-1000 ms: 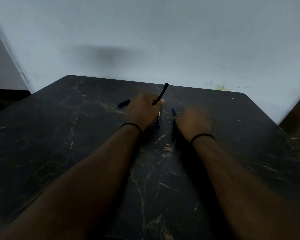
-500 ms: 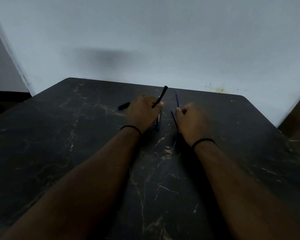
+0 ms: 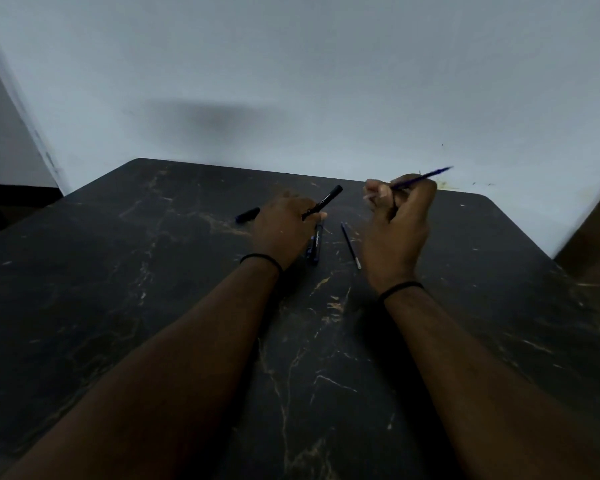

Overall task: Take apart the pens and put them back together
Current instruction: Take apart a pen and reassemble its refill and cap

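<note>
My left hand (image 3: 284, 226) rests on the dark marbled table (image 3: 153, 306) and grips a black pen barrel (image 3: 326, 199) that points up and to the right. My right hand (image 3: 397, 223) is raised above the table, its fingers closed on a thin blue refill (image 3: 426, 175) whose tip sticks out to the right. A second thin refill (image 3: 350, 244) lies on the table between my hands. A blue pen barrel (image 3: 315, 245) lies beside my left hand, partly hidden by it. A black pen cap (image 3: 247, 214) lies to the left of my left hand.
A pale wall (image 3: 326, 81) rises directly behind the table's far edge. The table's rounded right corner (image 3: 492, 202) is close to my right hand. Dark floor shows beyond the left edge.
My right hand has lifted a thin blue refill off the table and swung it up and to the right. My left hand and its black barrel have stayed put.
</note>
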A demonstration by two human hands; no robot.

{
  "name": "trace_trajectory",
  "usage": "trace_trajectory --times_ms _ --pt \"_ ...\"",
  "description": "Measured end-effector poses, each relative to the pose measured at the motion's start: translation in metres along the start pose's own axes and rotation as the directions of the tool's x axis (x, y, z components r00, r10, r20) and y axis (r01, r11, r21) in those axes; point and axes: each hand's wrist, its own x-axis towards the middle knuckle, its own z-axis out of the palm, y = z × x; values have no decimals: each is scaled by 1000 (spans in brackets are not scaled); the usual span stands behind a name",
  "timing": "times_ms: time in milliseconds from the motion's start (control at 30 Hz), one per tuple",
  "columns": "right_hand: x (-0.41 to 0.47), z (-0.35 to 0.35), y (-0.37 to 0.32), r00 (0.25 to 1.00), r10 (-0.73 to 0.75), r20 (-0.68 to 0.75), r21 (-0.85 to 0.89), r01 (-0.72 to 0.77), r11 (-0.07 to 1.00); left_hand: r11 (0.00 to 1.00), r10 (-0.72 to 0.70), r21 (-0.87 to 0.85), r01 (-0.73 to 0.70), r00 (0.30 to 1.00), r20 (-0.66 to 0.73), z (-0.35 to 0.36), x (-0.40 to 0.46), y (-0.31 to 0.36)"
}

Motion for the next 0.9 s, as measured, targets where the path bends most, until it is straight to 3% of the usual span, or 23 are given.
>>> trace_trajectory --times_ms 167,367,633,900 --pt "-3 4 -3 1000 6 18 128 -8 992 999 38 -22 -38 999 -4 2 0 -2" --pt "-4 6 4 999 -30 33 75 27 997 996 65 -71 -62 997 31 2 -1 1" --pt "-5 7 7 996 31 82 -12 -30 999 993 93 -83 -87 993 73 -1 -2 7" --pt "-6 8 11 971 101 218 -40 -94 995 971 115 -218 -102 992 52 -2 -5 14"
